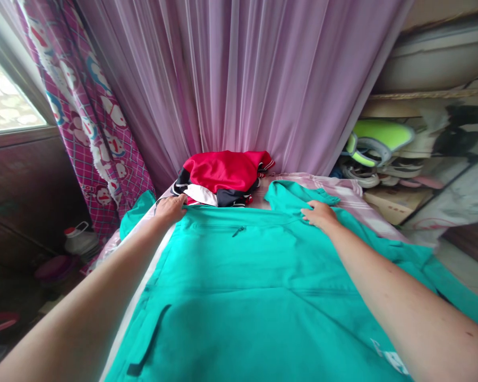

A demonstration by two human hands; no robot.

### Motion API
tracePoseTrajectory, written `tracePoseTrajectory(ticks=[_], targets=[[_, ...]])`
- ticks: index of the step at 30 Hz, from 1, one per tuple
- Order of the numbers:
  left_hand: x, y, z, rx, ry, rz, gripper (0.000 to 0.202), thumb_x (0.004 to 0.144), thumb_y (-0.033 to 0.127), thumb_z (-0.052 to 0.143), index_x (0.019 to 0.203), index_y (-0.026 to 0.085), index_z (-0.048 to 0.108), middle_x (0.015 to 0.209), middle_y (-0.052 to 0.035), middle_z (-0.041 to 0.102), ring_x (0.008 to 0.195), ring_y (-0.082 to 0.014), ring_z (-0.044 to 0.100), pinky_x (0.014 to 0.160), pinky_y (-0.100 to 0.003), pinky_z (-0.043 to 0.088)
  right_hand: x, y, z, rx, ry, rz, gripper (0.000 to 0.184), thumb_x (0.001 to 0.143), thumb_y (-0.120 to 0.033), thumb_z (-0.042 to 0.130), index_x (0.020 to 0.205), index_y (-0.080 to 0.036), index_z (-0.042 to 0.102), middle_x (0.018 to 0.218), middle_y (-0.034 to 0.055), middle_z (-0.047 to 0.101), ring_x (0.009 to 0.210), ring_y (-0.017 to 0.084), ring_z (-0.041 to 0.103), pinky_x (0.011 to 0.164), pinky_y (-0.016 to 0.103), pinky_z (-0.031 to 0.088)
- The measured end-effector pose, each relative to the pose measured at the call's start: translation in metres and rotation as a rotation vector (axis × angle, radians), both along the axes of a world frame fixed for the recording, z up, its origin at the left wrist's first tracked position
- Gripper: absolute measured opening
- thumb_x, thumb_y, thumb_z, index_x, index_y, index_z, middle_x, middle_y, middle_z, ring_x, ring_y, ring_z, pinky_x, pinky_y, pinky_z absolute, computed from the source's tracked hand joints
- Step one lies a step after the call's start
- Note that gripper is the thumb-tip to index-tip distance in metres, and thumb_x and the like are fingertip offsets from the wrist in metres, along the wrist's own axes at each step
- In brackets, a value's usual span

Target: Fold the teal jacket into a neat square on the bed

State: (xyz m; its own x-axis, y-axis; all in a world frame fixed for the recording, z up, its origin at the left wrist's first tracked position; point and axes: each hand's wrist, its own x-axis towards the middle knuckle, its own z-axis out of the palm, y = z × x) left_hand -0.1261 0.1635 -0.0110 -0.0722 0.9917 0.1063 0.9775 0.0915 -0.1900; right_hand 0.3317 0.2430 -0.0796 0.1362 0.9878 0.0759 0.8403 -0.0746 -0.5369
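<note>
Currently, the teal jacket (255,260) lies spread just nearer than the red garment (227,170); left of that garment the left hand (171,208) pinches its edge, right of it the right hand (322,215) likewise. Even tension should smooth creases.

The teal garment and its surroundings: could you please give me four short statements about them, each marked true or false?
1. The left hand and right hand both touch the teal garment. True.
2. The red garment lies in front of the purple curtain. True.
3. The right hand is on the red garment. False: it is on the teal garment.
4. The purple curtain is green. False: it is purple.
</note>
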Motion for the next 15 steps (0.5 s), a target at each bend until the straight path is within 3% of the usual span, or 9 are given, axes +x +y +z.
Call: tracePoseTrajectory(ticks=[4, 8, 12, 15], targets=[[-0.011, -0.007, 0.005, -0.033, -0.017, -0.119, 0.034, 0.085, 0.041, 0.052, 0.109, 0.025, 0.07, 0.11, -0.0066, 0.073, 0.106, -0.026, 0.065, 0.09, -0.034, 0.049, 0.007, -0.005, 0.016, -0.083, -0.053, -0.012, 0.03, 0.085, -0.032, 0.063, 0.112, -0.02, 0.068, 0.076, 0.0043, 0.073, 0.075, 0.023, 0.07, 0.07, 0.032, 0.053], [-0.026, -0.025, 0.013, -0.134, -0.222, -0.225, 0.043, 0.087, 0.049, 0.046, 0.112, 0.024, 0.07, 0.101, -0.004, 0.074, 0.092, -0.022, 0.068, 0.085, -0.031, 0.052, 0.017, -0.018, 0.031, -0.064, -0.055, 0.041, 0.027, 0.085, -0.034, 0.062, 0.108, -0.02, 0.068, 0.075, 0.003, 0.072, 0.076, 0.022, 0.07, 0.066, 0.029, 0.05], [-0.036, -0.06, 0.018, -0.119, -0.308, -0.287, 0.052, 0.09, 0.056, 0.04, 0.119, 0.025, 0.07, 0.11, -0.0062, 0.075, 0.097, -0.0251, 0.069, 0.085, -0.033, 0.053, 0.031, -0.048, 0.046, -0.018, -0.017, 0.103, 0.021, 0.084, -0.034, 0.06, 0.098, -0.02, 0.069, 0.072, 0.0013, 0.072, 0.071, 0.019, 0.068, 0.062, 0.027, 0.046], [-0.036, -0.095, 0.014, -0.082, -0.294, -0.39, 0.056, 0.092, 0.06, 0.037, 0.116, 0.025, 0.073, 0.114, -0.0083, 0.075, 0.104, -0.0274, 0.069, 0.092, -0.036, 0.052, 0.044, -0.084, 0.053, -0.028, -0.037, 0.15, 0.019, 0.083, -0.038, 0.058, 0.087, -0.022, 0.068, 0.067, 0.0004, 0.07, 0.067, 0.019, 0.065, 0.059, 0.027, 0.043]])
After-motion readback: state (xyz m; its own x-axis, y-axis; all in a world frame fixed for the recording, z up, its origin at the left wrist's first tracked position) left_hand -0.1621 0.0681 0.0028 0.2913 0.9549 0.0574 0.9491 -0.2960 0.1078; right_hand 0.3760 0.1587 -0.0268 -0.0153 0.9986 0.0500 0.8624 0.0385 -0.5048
